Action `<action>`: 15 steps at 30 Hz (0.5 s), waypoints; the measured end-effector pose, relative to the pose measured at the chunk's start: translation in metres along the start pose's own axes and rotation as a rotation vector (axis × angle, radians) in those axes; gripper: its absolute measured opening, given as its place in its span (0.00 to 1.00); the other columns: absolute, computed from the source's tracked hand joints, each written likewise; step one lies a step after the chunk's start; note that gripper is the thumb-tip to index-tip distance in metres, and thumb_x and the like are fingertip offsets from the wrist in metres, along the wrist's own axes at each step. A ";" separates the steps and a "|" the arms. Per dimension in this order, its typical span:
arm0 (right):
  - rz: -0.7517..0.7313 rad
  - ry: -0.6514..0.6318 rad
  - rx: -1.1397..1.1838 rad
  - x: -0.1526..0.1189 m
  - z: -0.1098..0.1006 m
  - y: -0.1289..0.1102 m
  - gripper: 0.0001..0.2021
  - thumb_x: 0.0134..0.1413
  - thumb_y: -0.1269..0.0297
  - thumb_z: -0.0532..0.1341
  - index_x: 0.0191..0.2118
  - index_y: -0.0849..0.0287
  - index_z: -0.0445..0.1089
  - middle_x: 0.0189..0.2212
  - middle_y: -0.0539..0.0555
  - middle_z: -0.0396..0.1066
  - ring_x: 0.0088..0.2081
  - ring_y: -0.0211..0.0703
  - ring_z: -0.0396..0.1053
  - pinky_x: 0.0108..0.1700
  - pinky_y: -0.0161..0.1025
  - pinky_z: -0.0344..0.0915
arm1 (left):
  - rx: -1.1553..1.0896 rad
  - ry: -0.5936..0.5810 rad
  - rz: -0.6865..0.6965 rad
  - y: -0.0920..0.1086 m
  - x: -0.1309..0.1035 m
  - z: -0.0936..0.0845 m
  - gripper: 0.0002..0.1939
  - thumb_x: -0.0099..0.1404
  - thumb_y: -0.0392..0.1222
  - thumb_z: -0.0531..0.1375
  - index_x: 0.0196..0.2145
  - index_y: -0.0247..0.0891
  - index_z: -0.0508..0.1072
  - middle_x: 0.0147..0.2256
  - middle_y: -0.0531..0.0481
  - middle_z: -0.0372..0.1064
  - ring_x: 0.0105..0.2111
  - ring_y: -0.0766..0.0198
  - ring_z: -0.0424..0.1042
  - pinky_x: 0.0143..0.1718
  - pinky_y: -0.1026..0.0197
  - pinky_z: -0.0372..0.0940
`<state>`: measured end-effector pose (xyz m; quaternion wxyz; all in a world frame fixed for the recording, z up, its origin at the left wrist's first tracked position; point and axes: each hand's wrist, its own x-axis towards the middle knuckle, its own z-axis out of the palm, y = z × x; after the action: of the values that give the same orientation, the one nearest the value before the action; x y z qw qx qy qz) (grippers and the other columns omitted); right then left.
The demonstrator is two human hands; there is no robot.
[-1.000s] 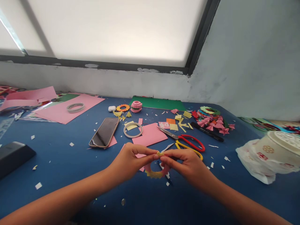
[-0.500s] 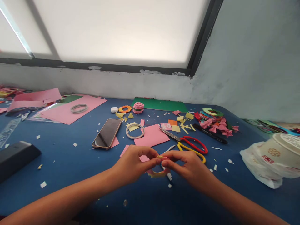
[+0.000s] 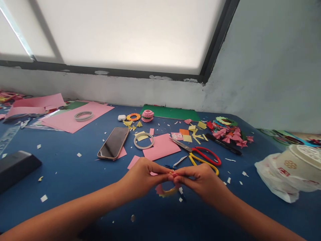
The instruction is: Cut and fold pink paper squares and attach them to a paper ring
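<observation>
A pink and yellow paper ring [image 3: 167,193] hangs below my fingertips, its edge jagged. My left hand [image 3: 146,174] pinches its top from the left, and my right hand [image 3: 200,177] pinches it from the right, fingertips almost touching. The pinched part is mostly covered by my fingers. Just beyond my right hand lie scissors [image 3: 206,155] with red and yellow handles. A roll of tape [image 3: 143,141] and a pink paper sheet [image 3: 162,147] lie past my left hand. Partly hidden behind the ring is a small blue and white tool.
A phone [image 3: 113,143] lies left of the tape roll. Folded paper pieces [image 3: 232,132] are heaped at the right behind a black marker [image 3: 224,144]. A bagged cup [image 3: 291,170] stands far right, a black object [image 3: 18,169] far left. Paper scraps dot the blue table [image 3: 100,207].
Both hands have dipped slightly with the ring, and the fingertips have shifted on it. More of the blue object behind my hands shows. The view has moved a little.
</observation>
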<state>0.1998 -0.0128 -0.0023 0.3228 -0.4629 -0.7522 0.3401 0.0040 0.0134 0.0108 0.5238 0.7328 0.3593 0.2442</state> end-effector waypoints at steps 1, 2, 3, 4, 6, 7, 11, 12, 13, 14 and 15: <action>-0.005 -0.001 -0.004 0.000 0.000 0.000 0.09 0.53 0.62 0.59 0.32 0.55 0.77 0.28 0.49 0.77 0.29 0.41 0.74 0.32 0.32 0.68 | -0.001 0.007 -0.003 0.000 0.000 0.001 0.11 0.59 0.45 0.61 0.38 0.41 0.78 0.36 0.49 0.76 0.30 0.60 0.75 0.31 0.64 0.68; -0.008 -0.002 -0.005 -0.001 0.000 0.000 0.08 0.53 0.62 0.59 0.32 0.55 0.77 0.28 0.49 0.77 0.29 0.41 0.74 0.32 0.33 0.68 | -0.002 0.015 -0.003 0.000 0.000 0.002 0.11 0.59 0.45 0.61 0.38 0.41 0.78 0.36 0.49 0.76 0.32 0.59 0.75 0.33 0.63 0.68; -0.009 -0.004 -0.001 -0.001 0.000 -0.001 0.08 0.53 0.62 0.59 0.32 0.55 0.77 0.29 0.49 0.77 0.29 0.41 0.74 0.32 0.33 0.68 | 0.000 0.025 0.002 0.001 -0.001 0.003 0.11 0.58 0.45 0.61 0.38 0.40 0.78 0.36 0.49 0.76 0.33 0.59 0.75 0.33 0.63 0.68; -0.008 -0.003 0.011 -0.001 -0.001 -0.002 0.08 0.53 0.62 0.59 0.32 0.55 0.77 0.29 0.49 0.77 0.29 0.41 0.74 0.32 0.33 0.68 | 0.004 0.037 0.011 0.003 -0.001 0.003 0.10 0.59 0.45 0.61 0.37 0.40 0.79 0.36 0.49 0.77 0.32 0.59 0.75 0.33 0.64 0.68; 0.010 0.007 0.053 0.000 -0.001 -0.006 0.08 0.53 0.61 0.60 0.32 0.55 0.76 0.29 0.50 0.77 0.30 0.41 0.73 0.33 0.34 0.68 | 0.000 0.061 0.027 0.006 -0.001 0.003 0.10 0.59 0.45 0.61 0.35 0.39 0.79 0.33 0.49 0.77 0.27 0.63 0.74 0.28 0.66 0.67; 0.025 0.014 0.086 0.000 -0.001 -0.008 0.08 0.53 0.60 0.60 0.33 0.55 0.76 0.29 0.50 0.77 0.31 0.42 0.73 0.34 0.35 0.68 | -0.010 0.078 0.028 0.008 -0.001 0.002 0.10 0.59 0.45 0.61 0.35 0.38 0.79 0.30 0.49 0.77 0.23 0.65 0.73 0.25 0.67 0.66; 0.086 0.012 0.326 0.003 0.001 -0.015 0.14 0.48 0.58 0.64 0.41 0.56 0.73 0.35 0.52 0.76 0.36 0.43 0.73 0.39 0.37 0.69 | -0.114 0.177 0.050 0.010 0.000 -0.002 0.12 0.59 0.46 0.61 0.35 0.37 0.78 0.27 0.49 0.76 0.21 0.67 0.72 0.22 0.69 0.64; 0.097 0.003 0.391 0.004 0.002 -0.015 0.15 0.48 0.58 0.64 0.42 0.56 0.72 0.36 0.52 0.76 0.37 0.43 0.73 0.40 0.37 0.69 | -0.155 0.199 0.057 0.009 0.000 -0.003 0.11 0.59 0.46 0.61 0.34 0.36 0.78 0.28 0.49 0.76 0.23 0.67 0.73 0.23 0.68 0.65; 0.107 -0.006 0.437 0.004 0.002 -0.015 0.15 0.49 0.57 0.63 0.42 0.57 0.72 0.36 0.53 0.76 0.37 0.43 0.73 0.40 0.37 0.69 | -0.201 0.210 0.056 0.008 0.001 -0.004 0.11 0.58 0.46 0.62 0.34 0.36 0.78 0.29 0.48 0.76 0.25 0.66 0.74 0.25 0.68 0.67; 0.115 -0.013 0.460 0.004 0.002 -0.015 0.14 0.50 0.57 0.62 0.41 0.58 0.72 0.35 0.53 0.76 0.36 0.42 0.73 0.39 0.37 0.69 | -0.245 0.209 0.047 0.007 0.002 -0.004 0.11 0.57 0.46 0.63 0.33 0.35 0.77 0.30 0.48 0.76 0.27 0.65 0.74 0.27 0.67 0.68; 0.121 -0.019 0.458 0.004 0.002 -0.015 0.13 0.51 0.57 0.62 0.39 0.59 0.73 0.34 0.53 0.76 0.36 0.42 0.73 0.39 0.37 0.69 | -0.284 0.196 0.031 0.007 0.002 -0.004 0.11 0.57 0.45 0.63 0.33 0.35 0.77 0.31 0.47 0.76 0.29 0.64 0.74 0.29 0.66 0.68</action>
<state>0.1900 -0.0144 0.0091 0.3913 -0.4187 -0.6291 0.5251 0.0040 0.0162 0.0187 0.5806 0.6297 0.3591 0.3707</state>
